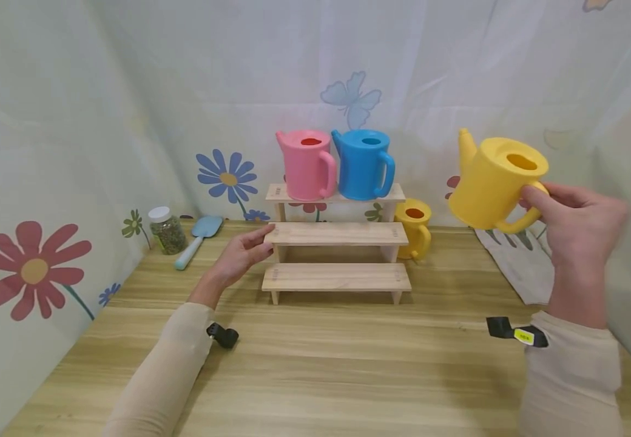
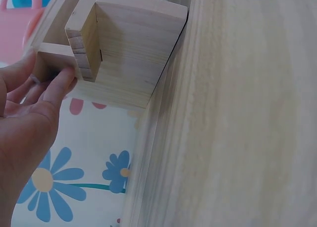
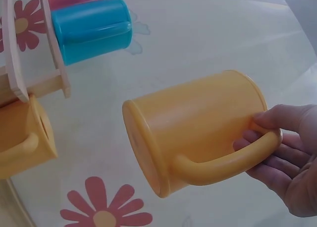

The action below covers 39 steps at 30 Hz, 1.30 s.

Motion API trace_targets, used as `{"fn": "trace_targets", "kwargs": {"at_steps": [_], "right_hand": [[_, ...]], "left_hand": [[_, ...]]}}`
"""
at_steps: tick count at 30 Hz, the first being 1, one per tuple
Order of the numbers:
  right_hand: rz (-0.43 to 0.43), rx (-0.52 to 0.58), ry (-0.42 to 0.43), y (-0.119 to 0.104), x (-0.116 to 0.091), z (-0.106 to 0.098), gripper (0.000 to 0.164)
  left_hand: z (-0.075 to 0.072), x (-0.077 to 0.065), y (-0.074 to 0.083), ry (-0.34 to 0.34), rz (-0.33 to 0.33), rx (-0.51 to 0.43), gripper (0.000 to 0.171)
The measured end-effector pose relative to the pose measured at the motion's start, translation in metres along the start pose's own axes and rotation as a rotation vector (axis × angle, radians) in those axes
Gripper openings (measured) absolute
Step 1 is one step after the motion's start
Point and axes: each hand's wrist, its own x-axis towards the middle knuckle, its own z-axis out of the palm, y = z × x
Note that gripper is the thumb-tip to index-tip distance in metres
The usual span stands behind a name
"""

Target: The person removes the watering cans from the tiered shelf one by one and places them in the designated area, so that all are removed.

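My right hand (image 1: 583, 221) grips a yellow watering can (image 1: 496, 182) by the top of its handle, up in the air right of the stand. The can tilts a little, its spout toward the back left. My left hand (image 1: 241, 255) holds the left end of the middle step of a three-step wooden stand (image 1: 337, 233); in the left wrist view the thumb lies above the board's end and the fingers below. On the top step stand a pink watering can (image 1: 307, 167) and a blue watering can (image 1: 363, 167), side by side, handles to the right.
A second yellow watering can (image 1: 415, 227) stands on the table behind the stand's right side, partly hidden. At the left are a jar with a white lid (image 1: 168, 233) and a light-blue trowel (image 1: 201, 240). A pale glove-like cloth (image 1: 520, 267) lies at the right. Flowered curtains surround the table.
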Motion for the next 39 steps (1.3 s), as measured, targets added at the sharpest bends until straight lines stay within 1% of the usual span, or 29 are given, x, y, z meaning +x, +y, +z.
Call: {"fn": "trace_targets", "kwargs": {"at_steps": [5,9,12,16,20,23,26,29,32,34,39], "right_hand": [[0.04,-0.101,-0.038,0.017,0.008,0.01,0.031],[0.081,-0.174,-0.064,0.036,0.014,0.019,0.04],[0.118,-0.201,-0.083,0.052,0.019,0.026,0.043],[0.156,-0.272,-0.137,0.074,0.025,0.035,0.047],[0.172,-0.368,-0.197,0.099,0.03,0.043,0.051],[0.209,-0.379,-0.233,0.116,0.031,0.047,0.053],[0.248,-0.344,-0.247,0.13,0.03,0.051,0.053],[0.26,-0.304,-0.247,0.138,0.027,0.054,0.051],[0.25,-0.309,-0.242,0.144,0.025,0.059,0.05],[0.232,-0.334,-0.24,0.148,0.025,0.063,0.049],[0.221,-0.37,-0.264,0.157,0.021,0.07,0.048]], "left_hand": [[0.0,0.0,0.0,0.006,-0.008,0.0,0.058],[0.0,0.001,0.0,0.004,-0.005,0.003,0.058],[0.001,0.001,0.0,0.0,0.002,0.006,0.058],[0.002,0.0,0.001,0.0,0.005,0.001,0.058],[0.002,-0.001,0.002,0.001,0.007,-0.007,0.057],[0.001,-0.001,0.002,0.001,0.006,-0.004,0.057],[0.001,-0.001,0.003,0.001,-0.001,-0.001,0.058],[0.001,-0.001,0.003,-0.001,-0.006,-0.001,0.059],[0.001,-0.001,0.003,-0.004,-0.004,0.007,0.059],[0.0,-0.001,0.002,-0.005,-0.004,0.013,0.059],[-0.001,-0.001,0.003,-0.008,-0.006,0.02,0.059]]}}
